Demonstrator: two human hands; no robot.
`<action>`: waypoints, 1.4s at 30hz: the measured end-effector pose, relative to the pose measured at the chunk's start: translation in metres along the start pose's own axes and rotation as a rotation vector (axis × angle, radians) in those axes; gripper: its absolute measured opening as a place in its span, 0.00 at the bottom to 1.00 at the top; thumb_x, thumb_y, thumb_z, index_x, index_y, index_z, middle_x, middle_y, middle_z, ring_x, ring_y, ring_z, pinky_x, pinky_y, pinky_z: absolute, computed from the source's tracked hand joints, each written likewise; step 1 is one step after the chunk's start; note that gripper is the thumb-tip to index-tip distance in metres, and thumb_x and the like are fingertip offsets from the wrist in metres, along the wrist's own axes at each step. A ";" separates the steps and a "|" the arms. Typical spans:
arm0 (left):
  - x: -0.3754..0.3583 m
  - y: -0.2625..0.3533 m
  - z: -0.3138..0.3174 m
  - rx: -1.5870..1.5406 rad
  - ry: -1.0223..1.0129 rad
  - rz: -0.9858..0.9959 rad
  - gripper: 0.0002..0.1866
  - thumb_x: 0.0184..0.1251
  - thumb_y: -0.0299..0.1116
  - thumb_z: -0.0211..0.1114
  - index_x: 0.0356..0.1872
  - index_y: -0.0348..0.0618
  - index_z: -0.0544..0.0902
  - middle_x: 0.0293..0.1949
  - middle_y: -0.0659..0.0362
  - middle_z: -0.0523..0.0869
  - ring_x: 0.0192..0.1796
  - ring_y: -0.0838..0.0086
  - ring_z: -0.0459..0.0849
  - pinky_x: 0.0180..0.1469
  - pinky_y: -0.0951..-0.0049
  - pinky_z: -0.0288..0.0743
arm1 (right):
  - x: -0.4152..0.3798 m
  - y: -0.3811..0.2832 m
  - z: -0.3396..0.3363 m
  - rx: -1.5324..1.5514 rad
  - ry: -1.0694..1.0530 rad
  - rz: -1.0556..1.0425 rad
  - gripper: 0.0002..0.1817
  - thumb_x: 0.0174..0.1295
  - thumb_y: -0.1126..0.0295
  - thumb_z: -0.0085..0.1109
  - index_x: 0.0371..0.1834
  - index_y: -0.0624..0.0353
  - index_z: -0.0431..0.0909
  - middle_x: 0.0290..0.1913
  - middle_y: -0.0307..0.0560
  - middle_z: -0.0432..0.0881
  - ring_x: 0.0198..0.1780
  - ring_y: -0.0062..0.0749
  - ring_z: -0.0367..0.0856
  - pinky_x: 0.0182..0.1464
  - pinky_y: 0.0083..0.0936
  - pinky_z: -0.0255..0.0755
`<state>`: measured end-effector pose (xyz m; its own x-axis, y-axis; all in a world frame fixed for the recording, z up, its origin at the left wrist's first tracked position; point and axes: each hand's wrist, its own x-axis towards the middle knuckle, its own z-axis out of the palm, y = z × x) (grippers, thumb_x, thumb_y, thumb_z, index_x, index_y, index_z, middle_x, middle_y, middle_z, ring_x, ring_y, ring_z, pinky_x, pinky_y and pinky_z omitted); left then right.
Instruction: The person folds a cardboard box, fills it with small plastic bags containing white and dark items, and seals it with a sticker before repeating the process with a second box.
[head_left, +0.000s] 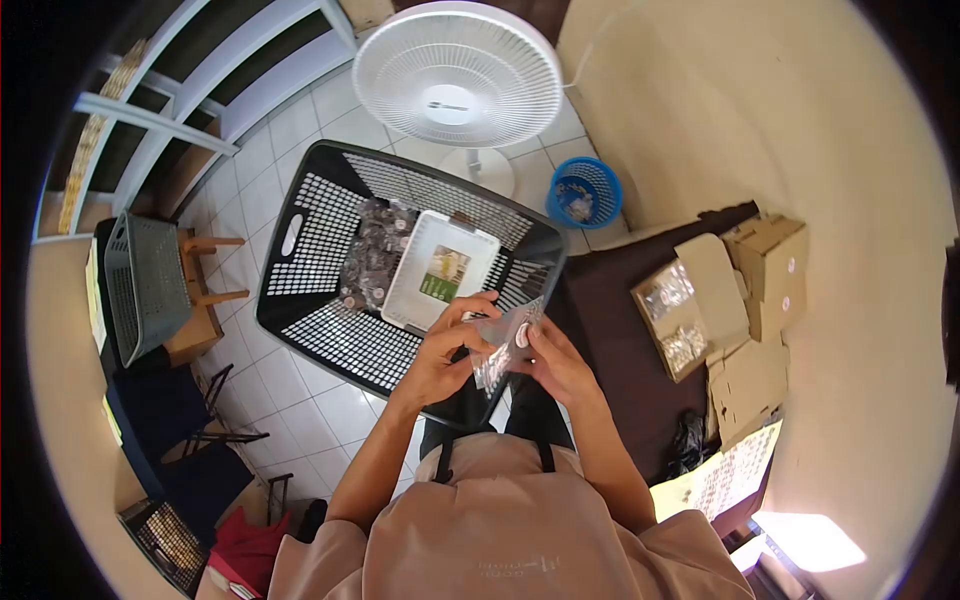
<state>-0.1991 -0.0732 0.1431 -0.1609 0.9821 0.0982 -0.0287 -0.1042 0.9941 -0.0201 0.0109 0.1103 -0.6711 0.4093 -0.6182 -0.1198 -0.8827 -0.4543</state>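
Note:
My left hand (445,355) and my right hand (562,367) hold a small clear plastic bag (496,362) between them, above the near side of a large black basket (345,355). Small pale pieces show in the lower part of the bag, and a round white sticker sits near its upper right. My right thumb and fingers pinch the right edge. The left fingers are bent against the other side; their tips are partly hidden. Inside the basket lie a white lidded box (415,270) with a green-and-yellow label and several filled clear bags (375,250).
A white fan (455,75) stands beyond the basket, beside a blue bin (590,185). On the brown surface to the right are an open cardboard box (665,320) with small bags, and stacked cartons (775,275). A grey basket (150,290) and dark chairs (165,420) stand left.

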 end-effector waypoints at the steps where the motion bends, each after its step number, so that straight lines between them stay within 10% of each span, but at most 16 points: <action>1: 0.003 0.000 0.014 -0.054 0.002 -0.003 0.11 0.50 0.12 0.64 0.30 0.41 0.80 0.55 0.52 0.76 0.68 0.54 0.67 0.62 0.56 0.69 | -0.010 -0.003 -0.005 0.132 -0.091 0.004 0.18 0.69 0.63 0.56 0.57 0.59 0.68 0.53 0.46 0.74 0.52 0.32 0.79 0.44 0.34 0.82; 9: 0.023 -0.023 0.101 -0.097 0.142 -0.078 0.10 0.64 0.21 0.59 0.46 0.39 0.76 0.49 0.55 0.75 0.54 0.73 0.75 0.58 0.69 0.70 | -0.061 -0.048 -0.066 -0.080 0.087 -0.291 0.21 0.55 0.84 0.64 0.50 0.61 0.69 0.36 0.44 0.79 0.36 0.27 0.82 0.34 0.28 0.81; 11: 0.019 -0.026 0.122 -0.487 0.323 -0.599 0.09 0.70 0.29 0.59 0.47 0.38 0.75 0.43 0.58 0.78 0.44 0.75 0.80 0.46 0.71 0.76 | -0.074 -0.060 -0.075 -0.088 0.126 -0.317 0.23 0.52 0.86 0.65 0.50 0.61 0.68 0.37 0.45 0.79 0.36 0.26 0.81 0.36 0.26 0.81; 13: 0.020 -0.021 0.143 -0.328 0.023 -0.585 0.13 0.70 0.33 0.61 0.49 0.35 0.77 0.36 0.59 0.82 0.34 0.79 0.82 0.31 0.78 0.78 | -0.084 -0.063 -0.087 -0.151 0.138 -0.386 0.26 0.51 0.86 0.66 0.51 0.60 0.66 0.38 0.45 0.79 0.37 0.25 0.81 0.39 0.23 0.79; 23: 0.033 -0.044 0.206 -0.407 0.075 -0.599 0.11 0.70 0.29 0.60 0.48 0.32 0.78 0.38 0.51 0.86 0.41 0.67 0.87 0.45 0.69 0.83 | -0.102 -0.102 -0.146 -0.018 0.218 -0.355 0.26 0.53 0.82 0.68 0.54 0.58 0.67 0.43 0.46 0.82 0.43 0.30 0.83 0.39 0.25 0.79; 31: 0.030 -0.063 0.196 -0.260 -0.046 -0.753 0.16 0.72 0.37 0.60 0.54 0.39 0.73 0.44 0.52 0.82 0.44 0.69 0.84 0.43 0.71 0.81 | -0.035 -0.168 -0.223 -0.815 0.407 -0.409 0.17 0.50 0.76 0.72 0.44 0.62 0.81 0.35 0.39 0.80 0.35 0.20 0.78 0.33 0.19 0.74; 35: 0.004 -0.080 0.164 -0.197 -0.053 -0.744 0.15 0.72 0.37 0.59 0.52 0.39 0.74 0.43 0.53 0.82 0.43 0.71 0.84 0.43 0.73 0.80 | 0.004 -0.154 -0.246 -1.535 0.681 -0.696 0.18 0.51 0.68 0.71 0.46 0.59 0.81 0.32 0.46 0.80 0.33 0.41 0.80 0.41 0.37 0.74; 42: -0.038 -0.081 0.112 -0.173 0.177 -0.865 0.16 0.72 0.41 0.59 0.51 0.39 0.76 0.41 0.55 0.84 0.43 0.73 0.84 0.44 0.73 0.79 | -0.018 -0.130 -0.196 -1.690 0.860 -0.938 0.18 0.50 0.69 0.69 0.45 0.59 0.77 0.48 0.57 0.74 0.54 0.52 0.70 0.58 0.45 0.62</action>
<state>-0.0804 -0.0844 0.0643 -0.1630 0.6911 -0.7042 -0.3564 0.6243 0.6952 0.1511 0.1635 0.0553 -0.3369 0.9105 0.2398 0.8088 0.4103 -0.4214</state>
